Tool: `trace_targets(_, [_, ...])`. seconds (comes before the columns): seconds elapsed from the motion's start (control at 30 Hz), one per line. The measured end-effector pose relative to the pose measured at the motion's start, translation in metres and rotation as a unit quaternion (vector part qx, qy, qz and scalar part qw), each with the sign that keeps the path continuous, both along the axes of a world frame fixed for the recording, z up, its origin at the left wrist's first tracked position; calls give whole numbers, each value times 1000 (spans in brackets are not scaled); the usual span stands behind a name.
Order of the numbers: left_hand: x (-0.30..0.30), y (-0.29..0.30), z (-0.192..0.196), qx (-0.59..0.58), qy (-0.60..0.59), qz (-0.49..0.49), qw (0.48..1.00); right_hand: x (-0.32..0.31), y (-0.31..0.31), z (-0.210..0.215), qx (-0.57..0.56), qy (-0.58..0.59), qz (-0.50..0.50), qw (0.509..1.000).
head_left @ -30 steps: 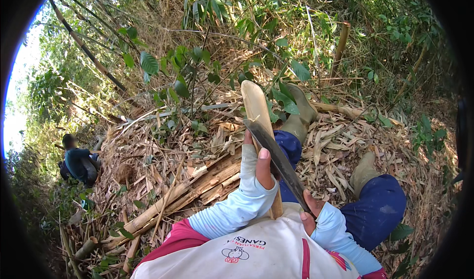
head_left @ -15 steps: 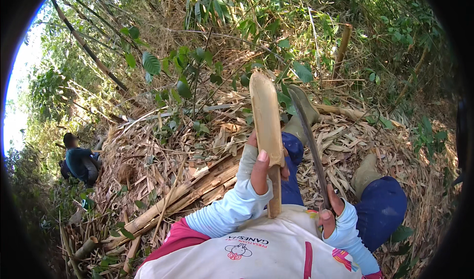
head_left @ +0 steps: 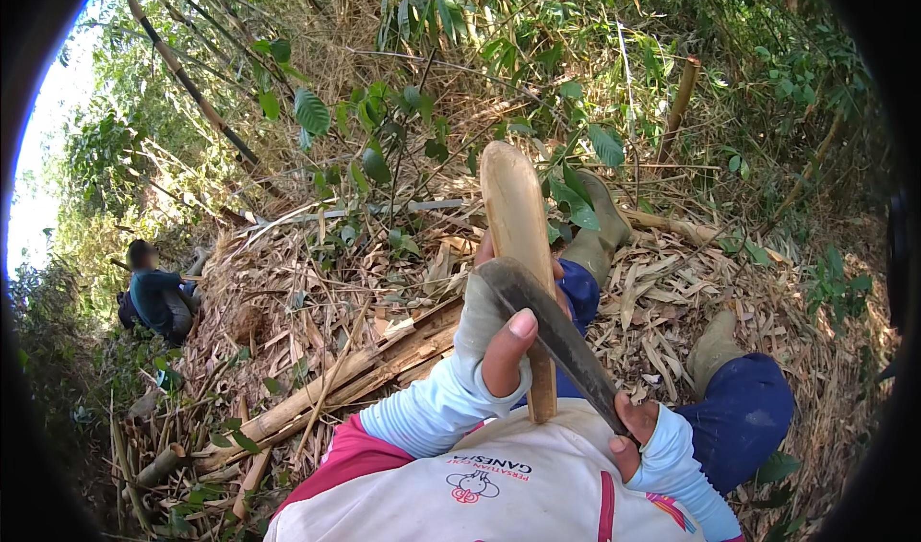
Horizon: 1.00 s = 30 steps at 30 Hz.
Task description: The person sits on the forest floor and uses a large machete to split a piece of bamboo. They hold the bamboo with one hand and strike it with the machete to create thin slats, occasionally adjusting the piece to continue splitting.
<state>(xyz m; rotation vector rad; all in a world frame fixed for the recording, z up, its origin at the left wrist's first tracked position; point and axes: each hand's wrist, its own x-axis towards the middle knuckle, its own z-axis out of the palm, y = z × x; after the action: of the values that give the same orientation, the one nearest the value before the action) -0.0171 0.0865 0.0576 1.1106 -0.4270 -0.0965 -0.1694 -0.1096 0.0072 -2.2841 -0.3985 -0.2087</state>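
Bright dappled daylight; sharp centre; dark, warped rim.

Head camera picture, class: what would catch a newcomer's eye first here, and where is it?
At the centre, the left hand holds up a pale strip of bamboo, and a dark curved blade lies across it, gripped low by the right hand. Dry leaves and cut bamboo poles cover the slope. Far left, another person crouches among the greenery.

No packages, labels, signs, screens.
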Motion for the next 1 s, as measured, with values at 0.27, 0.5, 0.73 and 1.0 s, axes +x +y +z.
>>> trace_targets(0.27, [-8, -4, -14, 62, -43, 41, 996, -6, 2, -3, -7, -35, -12, 999])
trace_targets(0.5, [-15, -13, -27, 63, -78, 115, 988, -7, 7, -2, -24, -20, -33, 999])
trace_targets(0.73, [-16, -17, -23, 36, -45, 115, 992, -7, 14, -7, -23, -2, -57, 998])
trace_targets(1.0, [-13, -18, -27, 17, -23, 110, 994, -2, 21, -13, 4, -11, -63, 998])
